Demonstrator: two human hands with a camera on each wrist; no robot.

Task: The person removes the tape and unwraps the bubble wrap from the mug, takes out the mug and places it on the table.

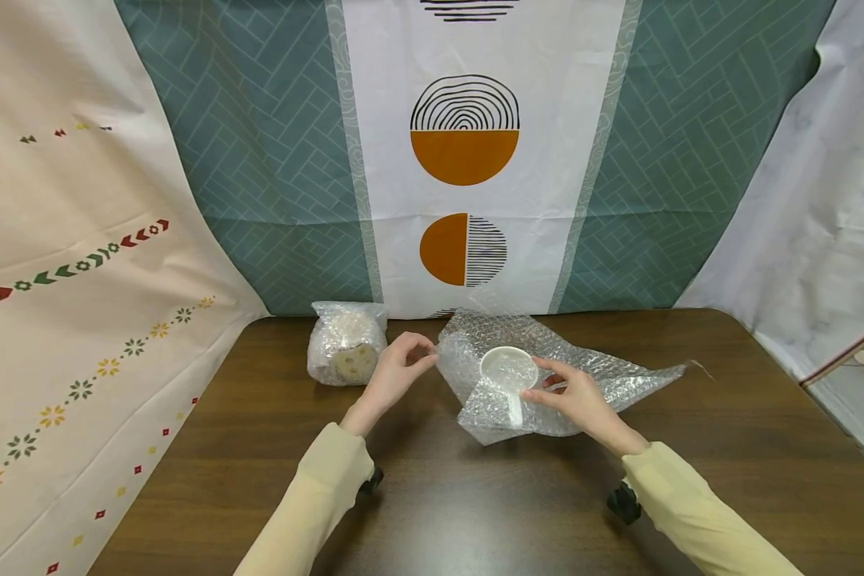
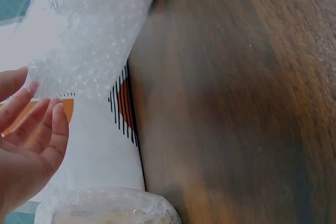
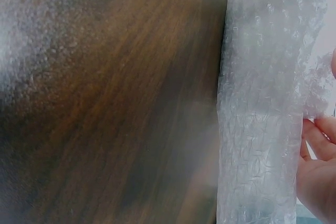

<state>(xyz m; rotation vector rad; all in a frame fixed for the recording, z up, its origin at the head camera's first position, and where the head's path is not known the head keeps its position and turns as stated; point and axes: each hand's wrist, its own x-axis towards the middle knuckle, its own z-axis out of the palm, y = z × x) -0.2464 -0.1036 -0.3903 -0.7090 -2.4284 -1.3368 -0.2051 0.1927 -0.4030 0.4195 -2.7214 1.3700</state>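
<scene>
A round white cup [image 1: 516,410] with a handle stands on a spread sheet of bubble wrap [image 1: 605,376]. The handle points toward me, and wrap partly covers the cup. My right hand [image 1: 574,400] holds the cup's right side between thumb and fingers; the right wrist view shows wrap [image 3: 260,129] beside that hand [image 3: 320,177], with the cup mostly hidden. Just left of the sheet, my left hand [image 1: 396,368] is raised with loosely bent fingers. In the left wrist view that hand [image 2: 34,140] is beside the wrap's edge [image 2: 89,35], nothing visible in its grasp.
A bubble-wrapped bundle [image 1: 346,344] with a tan patterned item inside sits at the back left of the brown wooden table [image 1: 461,512]. Behind the table hangs a patterned curtain [image 1: 590,160]. The wrap's corner stretches right along the tabletop.
</scene>
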